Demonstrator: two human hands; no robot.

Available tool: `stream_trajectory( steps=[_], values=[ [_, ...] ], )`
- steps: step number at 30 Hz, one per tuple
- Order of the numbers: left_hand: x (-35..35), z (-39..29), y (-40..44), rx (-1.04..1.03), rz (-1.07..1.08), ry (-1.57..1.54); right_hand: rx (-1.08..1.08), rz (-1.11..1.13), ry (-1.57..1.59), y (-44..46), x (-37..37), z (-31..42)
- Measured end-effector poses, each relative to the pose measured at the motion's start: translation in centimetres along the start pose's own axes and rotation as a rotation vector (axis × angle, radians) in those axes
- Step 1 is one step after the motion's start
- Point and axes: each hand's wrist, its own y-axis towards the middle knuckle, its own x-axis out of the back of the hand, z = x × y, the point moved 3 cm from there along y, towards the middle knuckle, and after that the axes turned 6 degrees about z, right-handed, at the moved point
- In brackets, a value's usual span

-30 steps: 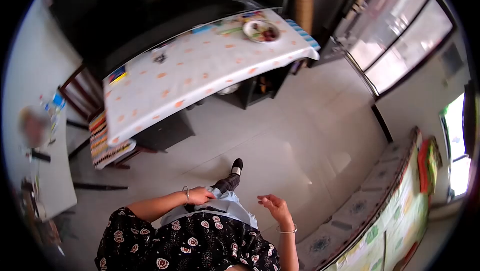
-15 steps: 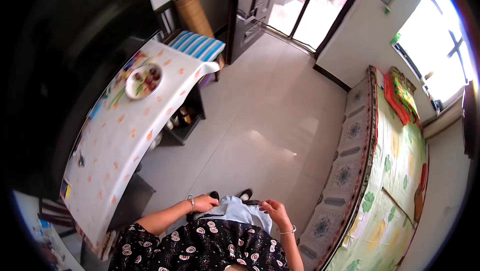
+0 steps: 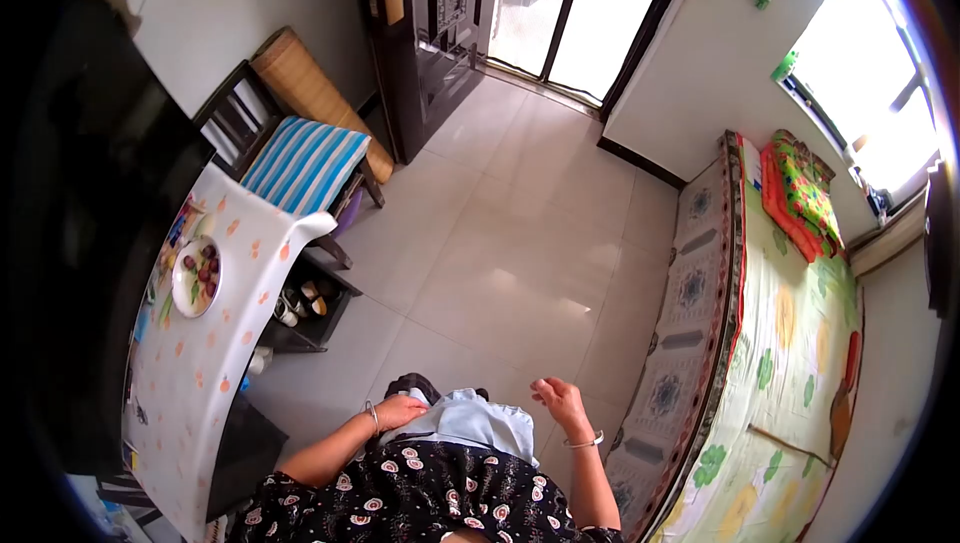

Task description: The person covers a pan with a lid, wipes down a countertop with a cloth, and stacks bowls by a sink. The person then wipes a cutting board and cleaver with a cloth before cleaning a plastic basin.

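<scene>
Bench (image 3: 222, 348) under an orange-dotted cover is seen at the left in the head view, with a dark chair (image 3: 243, 108) placed at its far end. On the chair a striped cushion (image 3: 305, 165) is laid, and behind it a rolled mat (image 3: 310, 93) is propped. A bed (image 3: 790, 343), topped by a folded quilt (image 3: 805, 198), is set along the right; between it and the bench tiled floor (image 3: 520, 233) is seen, leading to an opened dark door (image 3: 395, 93).

Compared with half a second ago, the bench is seen farther left, and the right hand (image 3: 562, 403) is held farther from the pale blue cloth (image 3: 470, 421), which is worn at the waist. The right hand is released, its fingers loosely bent. The cloth is touched by the left hand (image 3: 403, 410); whether it is gripped cannot be told.

Dark red, round items are held in a white bowl (image 3: 184, 303) on the bench; shoes (image 3: 315, 298) are kept in a black shelf (image 3: 340, 305) below.
</scene>
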Motion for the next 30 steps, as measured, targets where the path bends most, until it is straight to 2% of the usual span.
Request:
stream_trajectory(
  steps=[3, 8, 11, 12, 14, 16, 17, 18, 19, 20, 21, 23, 27, 30],
  values=[
    [3.8, -3.2, 3.2, -0.02, -0.015, 0.109, 0.038, 0.039, 0.042, 6.0, 2.9, 4.7],
    [12.6, -7.1, 9.9, 0.067, -0.021, 0.204, 0.061, 0.064, 0.015, 16.3, 5.4, 10.0],
    [18.7, -10.6, 13.5, 0.054, -0.06, -0.061, 0.059, 0.066, -0.054, 20.8, 6.8, 13.3],
    [21.1, -12.9, 14.2, -0.051, -0.073, -0.187, 0.042, 0.071, 0.022, 22.4, 7.3, 14.1],
    [25.4, -19.5, 15.0, -0.283, 0.123, -0.634, -0.021, 0.072, 0.173, 25.2, 8.1, 16.1],
    [30.1, -31.8, 13.0, -0.527, 0.264, -0.638, -0.015, 0.024, 0.094, 27.2, 10.0, 18.7],
    [31.9, -37.6, 11.5, -0.614, 0.417, -0.689, -0.004, 0.0, 0.059, 28.8, 10.9, 19.7],
    [33.4, -43.1, 10.3, -0.708, 0.569, -0.732, 0.124, -0.034, 0.003, 29.8, 12.0, 20.3],
    [34.2, -47.6, 10.3, -0.965, 0.789, -0.679, 0.054, -0.015, 0.047, 31.3, 12.5, 20.5],
    [34.9, -51.5, 10.3, -1.114, 0.885, -0.56, -0.02, 0.004, 0.088, 33.0, 13.3, 20.7],
    [34.7, -54.2, 10.2, -1.041, 0.957, -0.47, -0.095, 0.022, 0.125, 34.3, 14.4, 20.9],
    [34.1, -59.3, 10.8, -0.97, 1.123, -0.339, -0.037, 0.06, 0.173, 37.7, 16.5, 21.2],
    [34.3, -66.6, 15.7, -1.108, 1.491, -0.486, -0.035, 0.072, 0.155, 45.2, 22.3, 21.6],
    [37.1, -70.9, 20.4, -1.118, 1.566, -0.565, 0.014, 0.054, 0.189, 50.3, 27.6, 23.7]
  ],
)
